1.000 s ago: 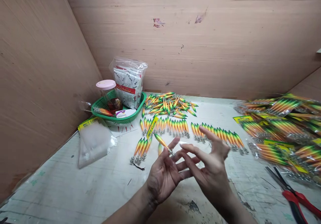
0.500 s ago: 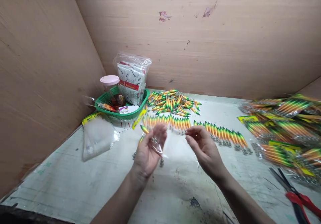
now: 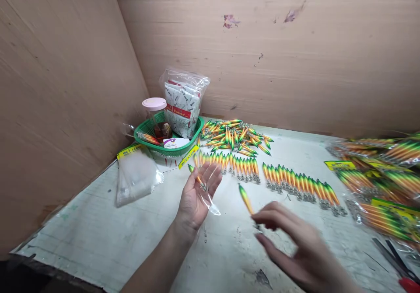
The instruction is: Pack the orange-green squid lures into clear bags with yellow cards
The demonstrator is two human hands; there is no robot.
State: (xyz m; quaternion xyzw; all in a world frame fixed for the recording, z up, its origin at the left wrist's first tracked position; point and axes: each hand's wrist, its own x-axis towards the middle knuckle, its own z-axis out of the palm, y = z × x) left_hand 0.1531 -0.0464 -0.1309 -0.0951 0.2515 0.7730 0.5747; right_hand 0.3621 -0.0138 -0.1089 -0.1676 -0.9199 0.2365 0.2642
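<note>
My left hand (image 3: pixel 197 201) is palm up, its fingers lightly curled and its thumb against a green-and-orange squid jig (image 3: pixel 197 177) lying across them. A clear plastic piece (image 3: pixel 211 205) hangs from its palm side, by the jig's hooks. To the right, my right hand (image 3: pixel 285 236), blurred, pinches another squid jig (image 3: pixel 245 200) near its hook end, green tip pointing up and away. Beyond the hands a row of jigs (image 3: pixel 231 164) lies side by side, with a second row (image 3: pixel 300 186) to its right. Behind them is a loose jig pile (image 3: pixel 236 137).
A green basket (image 3: pixel 170 149) at back left holds a lidded jar (image 3: pixel 154 105) and a bag of packets (image 3: pixel 183 105). Clear bags with yellow headers (image 3: pixel 136 177) lie before it. Packed jigs (image 3: pixel 380 216) are heaped at right, above red-handled scissors (image 3: pixel 408 284). Walls (image 3: pixel 249 57) enclose the table.
My right hand has moved right and toward me, with a jig now showing at its fingertips. The left hand stays palm up, its jig now more visible. The view has shifted slightly left.
</note>
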